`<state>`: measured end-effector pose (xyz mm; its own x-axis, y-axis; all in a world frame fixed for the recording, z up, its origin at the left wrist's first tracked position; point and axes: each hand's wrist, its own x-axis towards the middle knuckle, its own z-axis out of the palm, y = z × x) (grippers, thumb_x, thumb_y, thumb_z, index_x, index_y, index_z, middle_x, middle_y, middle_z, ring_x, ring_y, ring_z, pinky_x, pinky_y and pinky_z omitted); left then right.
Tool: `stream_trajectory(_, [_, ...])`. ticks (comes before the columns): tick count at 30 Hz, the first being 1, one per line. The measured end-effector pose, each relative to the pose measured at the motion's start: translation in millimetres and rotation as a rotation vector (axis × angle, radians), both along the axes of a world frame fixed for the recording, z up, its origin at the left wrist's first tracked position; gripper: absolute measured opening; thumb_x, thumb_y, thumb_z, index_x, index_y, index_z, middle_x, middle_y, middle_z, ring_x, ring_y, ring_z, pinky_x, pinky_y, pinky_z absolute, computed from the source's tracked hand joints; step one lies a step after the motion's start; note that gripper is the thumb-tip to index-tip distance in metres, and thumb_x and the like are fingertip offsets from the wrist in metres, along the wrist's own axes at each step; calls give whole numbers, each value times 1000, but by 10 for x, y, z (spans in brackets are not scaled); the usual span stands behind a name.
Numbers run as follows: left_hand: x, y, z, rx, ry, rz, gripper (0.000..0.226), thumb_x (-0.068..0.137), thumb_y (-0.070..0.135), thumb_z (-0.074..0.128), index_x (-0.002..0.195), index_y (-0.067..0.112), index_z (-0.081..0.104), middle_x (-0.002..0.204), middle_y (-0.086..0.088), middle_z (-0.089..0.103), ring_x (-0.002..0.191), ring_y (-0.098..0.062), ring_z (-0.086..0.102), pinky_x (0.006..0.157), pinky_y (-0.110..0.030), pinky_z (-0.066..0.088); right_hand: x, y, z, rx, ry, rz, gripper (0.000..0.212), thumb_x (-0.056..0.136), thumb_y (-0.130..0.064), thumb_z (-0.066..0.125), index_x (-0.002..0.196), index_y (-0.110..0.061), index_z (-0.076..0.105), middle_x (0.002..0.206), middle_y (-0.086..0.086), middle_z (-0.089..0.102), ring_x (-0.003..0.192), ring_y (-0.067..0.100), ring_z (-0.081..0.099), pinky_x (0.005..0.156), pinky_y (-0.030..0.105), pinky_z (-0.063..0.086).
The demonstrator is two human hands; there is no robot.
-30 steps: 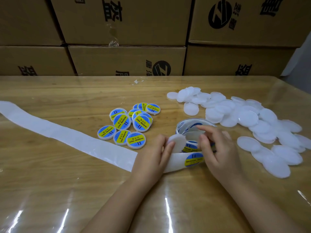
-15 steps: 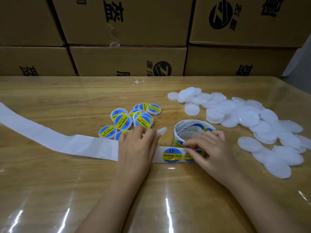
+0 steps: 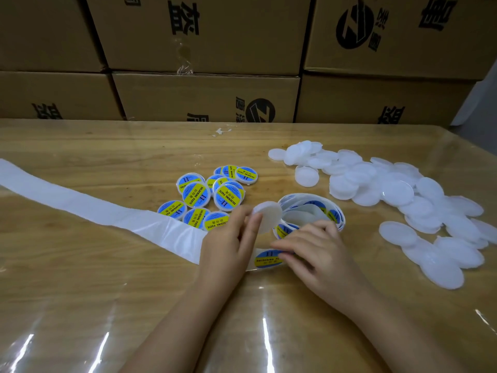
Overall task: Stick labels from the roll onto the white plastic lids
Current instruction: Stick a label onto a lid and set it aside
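Observation:
My left hand [image 3: 228, 243] holds a bare white lid [image 3: 267, 215] tilted up between its fingers and rests on the backing strip. Beside it, my right hand [image 3: 314, 254] lies over the strip with its fingertips on a blue-and-yellow label [image 3: 267, 259]. The loose label roll [image 3: 312, 214] sits just behind both hands. A heap of plain white lids [image 3: 395, 192] spreads over the right side of the table. Several labelled lids [image 3: 212, 197] are clustered behind my left hand.
The spent white backing strip [image 3: 88, 208] trails from my left hand to the table's left edge. Stacked cardboard boxes [image 3: 204, 98] wall off the far edge. A scrap of white film [image 3: 222, 131] lies near the back. Glossy plastic covers the wooden tabletop [image 3: 80, 292].
My left hand has lifted the white lid into view, tilted above the strip. My right hand slid left along the strip onto the front label.

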<state>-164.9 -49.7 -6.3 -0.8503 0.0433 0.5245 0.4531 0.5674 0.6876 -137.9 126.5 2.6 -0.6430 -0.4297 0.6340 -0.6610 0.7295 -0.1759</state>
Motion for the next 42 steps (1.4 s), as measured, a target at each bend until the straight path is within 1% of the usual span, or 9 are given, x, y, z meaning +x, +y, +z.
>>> stream_trajectory(4, [9, 44, 40, 275, -115, -129, 15, 90, 41, 49, 78, 35, 54, 49, 16, 52, 46, 0, 45, 47, -10, 33, 39, -24, 39, -63, -24, 31, 20, 90, -24, 54, 93, -20, 73, 88, -13, 69, 83, 10, 62, 82, 36, 37])
stream_trajectory(8, [34, 75, 118, 467, -289, -276, 20, 96, 18, 50, 77, 21, 56, 49, 16, 55, 46, 4, 50, 49, -6, 37, 60, -57, 65, -216, -101, 69, 10, 86, -19, 63, 90, -18, 73, 86, -15, 68, 82, 6, 60, 81, 38, 38])
stream_trajectory(12, [50, 114, 125, 536, -354, -326, 19, 94, 22, 47, 79, 16, 58, 53, 11, 55, 50, -1, 49, 52, -12, 41, 89, -111, 70, -373, -167, 79, 10, 83, -27, 61, 88, -27, 70, 83, -28, 57, 88, -9, 49, 78, 35, 42])
stream_trajectory(15, [47, 143, 113, 597, -372, -338, 20, 96, 21, 46, 80, 13, 57, 56, 7, 54, 53, -3, 50, 54, -13, 42, 108, -144, 68, -430, -195, 78, 13, 82, -32, 59, 90, -40, 65, 83, -30, 56, 90, -6, 50, 81, 30, 42])
stream_trajectory(20, [78, 175, 89, 640, -339, -374, 23, 89, 32, 47, 78, 13, 54, 56, 13, 54, 55, 0, 50, 55, -12, 41, 118, -184, 62, -459, -207, 99, 17, 81, -32, 60, 98, -36, 62, 89, -34, 59, 89, -5, 53, 83, 24, 40])
stream_trajectory(28, [71, 198, 44, 645, -374, -392, 20, 87, 36, 52, 69, 29, 57, 55, 5, 49, 51, -5, 45, 49, -16, 38, 121, -213, 39, -224, -47, 154, 19, 93, -26, 56, 108, -34, 63, 92, -16, 62, 83, 7, 56, 75, 39, 41])
stream_trajectory(33, [59, 192, 25, 545, -382, -385, 21, 89, 38, 52, 76, 23, 57, 57, 6, 58, 56, -11, 55, 53, -21, 43, 119, -183, 40, -240, -13, 159, 13, 91, -27, 60, 96, -28, 71, 93, -11, 62, 83, 5, 56, 77, 38, 41])
stream_trajectory(38, [41, 199, 28, 505, -394, -345, 21, 93, 31, 50, 76, 18, 56, 53, 11, 55, 49, -4, 50, 52, -15, 39, 141, -180, 80, -306, 85, 117, 6, 93, -31, 58, 94, -31, 64, 102, -12, 54, 84, 11, 54, 74, 37, 42])
stream_trajectory(42, [18, 199, 26, 505, -430, -289, 22, 94, 28, 51, 74, 20, 55, 53, 14, 54, 53, -2, 51, 57, -21, 41, 143, -148, 105, -398, 117, 82, 9, 90, -27, 61, 91, -26, 69, 102, -9, 54, 83, 14, 52, 74, 37, 44])
